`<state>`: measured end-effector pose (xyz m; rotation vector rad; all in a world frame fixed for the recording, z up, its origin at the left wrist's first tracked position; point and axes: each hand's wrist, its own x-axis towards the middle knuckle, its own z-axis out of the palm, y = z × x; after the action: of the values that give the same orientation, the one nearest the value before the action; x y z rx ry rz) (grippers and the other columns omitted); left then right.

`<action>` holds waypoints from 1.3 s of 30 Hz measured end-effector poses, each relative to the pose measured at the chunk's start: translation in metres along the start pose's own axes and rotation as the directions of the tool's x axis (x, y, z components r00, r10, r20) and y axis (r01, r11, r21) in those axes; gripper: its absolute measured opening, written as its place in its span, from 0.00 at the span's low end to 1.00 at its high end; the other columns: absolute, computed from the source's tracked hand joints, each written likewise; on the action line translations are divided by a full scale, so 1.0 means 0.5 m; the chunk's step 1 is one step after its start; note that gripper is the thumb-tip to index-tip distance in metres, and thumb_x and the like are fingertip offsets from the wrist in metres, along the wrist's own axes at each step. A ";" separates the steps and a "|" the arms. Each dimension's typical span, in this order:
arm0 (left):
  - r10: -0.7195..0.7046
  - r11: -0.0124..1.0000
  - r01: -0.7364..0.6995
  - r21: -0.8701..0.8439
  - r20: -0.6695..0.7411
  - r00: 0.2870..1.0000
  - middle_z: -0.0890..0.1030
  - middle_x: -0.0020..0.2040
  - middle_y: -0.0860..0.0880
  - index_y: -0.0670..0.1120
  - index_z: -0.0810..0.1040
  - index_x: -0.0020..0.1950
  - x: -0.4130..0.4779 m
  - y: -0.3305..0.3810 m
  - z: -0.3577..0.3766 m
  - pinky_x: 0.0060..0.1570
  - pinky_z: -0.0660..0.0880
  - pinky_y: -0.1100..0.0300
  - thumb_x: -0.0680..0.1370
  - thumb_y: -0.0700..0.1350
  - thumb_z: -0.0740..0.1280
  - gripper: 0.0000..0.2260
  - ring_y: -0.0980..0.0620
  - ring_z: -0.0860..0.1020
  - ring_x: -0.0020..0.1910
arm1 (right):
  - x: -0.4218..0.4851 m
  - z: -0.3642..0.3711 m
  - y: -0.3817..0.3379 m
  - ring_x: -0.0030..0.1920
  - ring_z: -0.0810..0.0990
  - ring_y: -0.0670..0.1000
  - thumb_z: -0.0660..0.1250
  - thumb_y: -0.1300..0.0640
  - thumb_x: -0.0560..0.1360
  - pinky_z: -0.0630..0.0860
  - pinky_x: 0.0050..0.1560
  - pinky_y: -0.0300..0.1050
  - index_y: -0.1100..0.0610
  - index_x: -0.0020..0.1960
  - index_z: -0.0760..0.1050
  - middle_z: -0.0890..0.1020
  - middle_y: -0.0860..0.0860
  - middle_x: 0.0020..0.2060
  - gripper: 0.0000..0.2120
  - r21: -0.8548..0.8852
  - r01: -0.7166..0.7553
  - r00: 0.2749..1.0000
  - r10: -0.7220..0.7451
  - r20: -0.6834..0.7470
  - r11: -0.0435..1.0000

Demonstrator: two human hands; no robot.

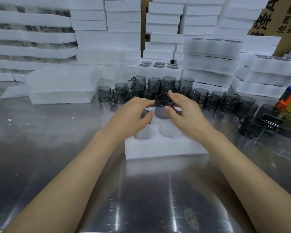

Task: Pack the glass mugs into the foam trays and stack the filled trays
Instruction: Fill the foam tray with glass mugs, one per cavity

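On brushed steel table [40, 148], right grip [183, 111] holds smoky glass mug [161, 112]; left grip [131, 113] loose.

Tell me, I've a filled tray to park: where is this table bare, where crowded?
Bare: the steel table left of the foam tray, up to the foam block, and the strip between the tray and the near edge. Crowded: loose mugs behind the tray and to its right. The right hand holds a mug over the tray.
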<state>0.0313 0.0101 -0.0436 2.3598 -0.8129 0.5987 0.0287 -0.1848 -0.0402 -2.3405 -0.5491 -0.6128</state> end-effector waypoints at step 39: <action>-0.467 0.824 0.255 -0.506 -0.351 0.812 0.81 0.49 0.51 0.45 0.79 0.53 0.005 -0.042 0.011 0.55 0.72 0.61 0.82 0.40 0.56 0.11 0.55 0.78 0.51 | -0.021 -0.019 -0.001 0.67 0.65 0.36 0.50 0.41 0.81 0.56 0.63 0.21 0.48 0.69 0.70 0.69 0.40 0.69 0.22 0.143 -0.173 0.956 0.132 0.260 0.974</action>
<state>0.0483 0.0196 -0.0539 1.7768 -0.2149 0.6853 0.0171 -0.1931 -0.0393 -2.2885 -0.5027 -0.1930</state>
